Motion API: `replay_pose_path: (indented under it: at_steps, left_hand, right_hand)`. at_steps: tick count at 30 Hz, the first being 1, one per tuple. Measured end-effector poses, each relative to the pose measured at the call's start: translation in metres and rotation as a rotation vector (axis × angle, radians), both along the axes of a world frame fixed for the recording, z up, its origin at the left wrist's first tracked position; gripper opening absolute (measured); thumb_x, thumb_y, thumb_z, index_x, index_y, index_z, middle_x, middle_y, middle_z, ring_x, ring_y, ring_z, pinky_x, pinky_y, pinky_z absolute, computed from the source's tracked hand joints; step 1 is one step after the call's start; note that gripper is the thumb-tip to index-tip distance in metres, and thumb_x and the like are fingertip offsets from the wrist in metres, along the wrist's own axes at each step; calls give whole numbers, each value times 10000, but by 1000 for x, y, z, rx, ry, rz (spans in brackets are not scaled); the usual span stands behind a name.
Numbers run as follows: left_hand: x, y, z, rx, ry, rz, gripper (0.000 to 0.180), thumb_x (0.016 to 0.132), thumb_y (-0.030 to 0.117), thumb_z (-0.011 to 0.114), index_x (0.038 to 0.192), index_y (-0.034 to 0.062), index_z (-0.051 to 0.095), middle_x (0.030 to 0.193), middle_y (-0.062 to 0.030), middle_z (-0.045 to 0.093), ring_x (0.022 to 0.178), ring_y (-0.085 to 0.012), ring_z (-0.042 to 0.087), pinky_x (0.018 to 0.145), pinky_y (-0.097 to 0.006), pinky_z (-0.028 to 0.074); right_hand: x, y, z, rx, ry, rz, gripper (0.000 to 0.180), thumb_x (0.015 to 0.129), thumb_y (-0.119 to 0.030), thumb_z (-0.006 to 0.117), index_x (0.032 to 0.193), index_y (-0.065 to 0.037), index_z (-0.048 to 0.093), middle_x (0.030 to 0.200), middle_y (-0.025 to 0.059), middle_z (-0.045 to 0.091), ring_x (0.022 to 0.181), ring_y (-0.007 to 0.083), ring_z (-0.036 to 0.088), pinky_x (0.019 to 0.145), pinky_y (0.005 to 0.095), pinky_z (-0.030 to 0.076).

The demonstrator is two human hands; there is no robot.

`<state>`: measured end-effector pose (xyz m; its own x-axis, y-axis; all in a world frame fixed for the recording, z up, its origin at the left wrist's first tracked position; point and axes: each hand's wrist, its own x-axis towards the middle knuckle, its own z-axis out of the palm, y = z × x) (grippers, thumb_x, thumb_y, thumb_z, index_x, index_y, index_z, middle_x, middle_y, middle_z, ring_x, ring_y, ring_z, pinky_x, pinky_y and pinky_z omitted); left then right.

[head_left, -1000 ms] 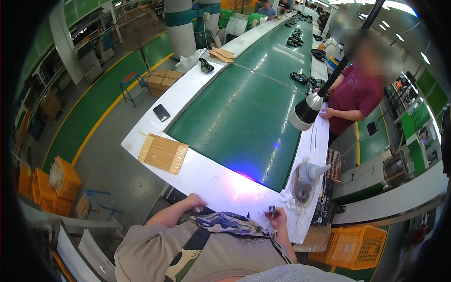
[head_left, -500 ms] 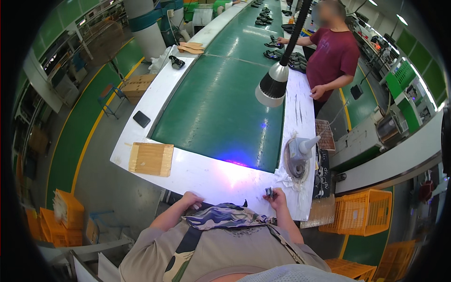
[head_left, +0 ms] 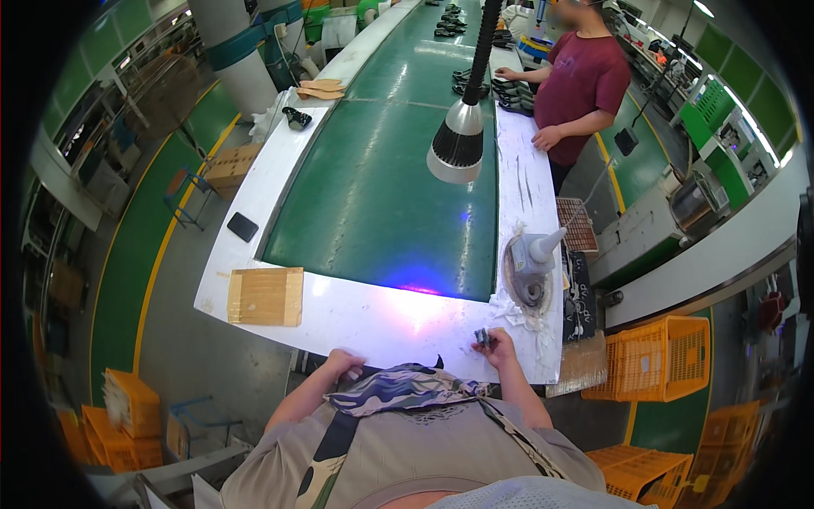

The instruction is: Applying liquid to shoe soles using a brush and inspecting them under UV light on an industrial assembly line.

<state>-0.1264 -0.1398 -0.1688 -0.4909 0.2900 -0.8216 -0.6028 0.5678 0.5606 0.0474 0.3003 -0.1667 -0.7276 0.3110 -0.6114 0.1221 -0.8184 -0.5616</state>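
Note:
My right hand rests on the white worktable near its front edge, its fingers closed on a small dark object. My left hand sits at the table's front edge, fingers curled on the edge, and I see nothing in it. A camouflage-patterned cloth lies across my chest between both forearms. A bright blue-violet light spot glares on the table ahead of me.
A green conveyor belt runs away from me with a hanging lamp above it. A grey dispenser stands on a round pad at right. A wooden board lies left. Another person works by the belt. Orange crates stand right.
The view has tilted and drawn closer to the table. My hands stay at the front edge, with the right one still on the small dark object.

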Motion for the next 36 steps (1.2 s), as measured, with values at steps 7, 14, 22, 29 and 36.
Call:
replay_pose_path:
  at_steps: [7,14,22,29,36]
  left_hand:
    - [-1,1,-2,-4,4,-12,269,775,225,796,760,-18,681,662,-138,694,448,-193,620,372,-290,457]
    - [0,1,-1,-11,0,-13,247,802,230,764,784,-5,691,658,-112,686,441,-178,582,387,-295,434]
    - [1,-3,1,29,-26,28,268,784,221,782,795,-26,679,672,-145,694,478,-207,638,372,-297,448]
    - [2,-1,4,35,-28,28,265,792,212,770,830,-38,689,683,-144,696,489,-210,648,372,-289,450]
    - [2,-1,8,24,-33,10,268,794,213,767,838,-40,691,684,-146,696,505,-210,657,381,-290,460]
  right_hand:
    - [0,-1,5,-11,-4,-19,109,784,-156,608,795,-49,591,818,146,668,711,305,646,756,563,556]
    - [-2,2,1,-28,-13,-4,128,791,-166,593,810,-40,597,829,159,667,721,317,642,775,566,549]
    - [1,0,-3,-37,12,34,154,801,-174,584,855,-33,613,857,162,675,743,342,653,783,559,551]
    - [0,2,-3,-8,-5,13,155,796,-175,593,855,-35,627,857,154,682,742,331,659,769,558,555]
    - [0,-1,1,-2,-6,3,166,788,-172,602,870,-31,633,875,156,686,747,338,661,765,555,558]
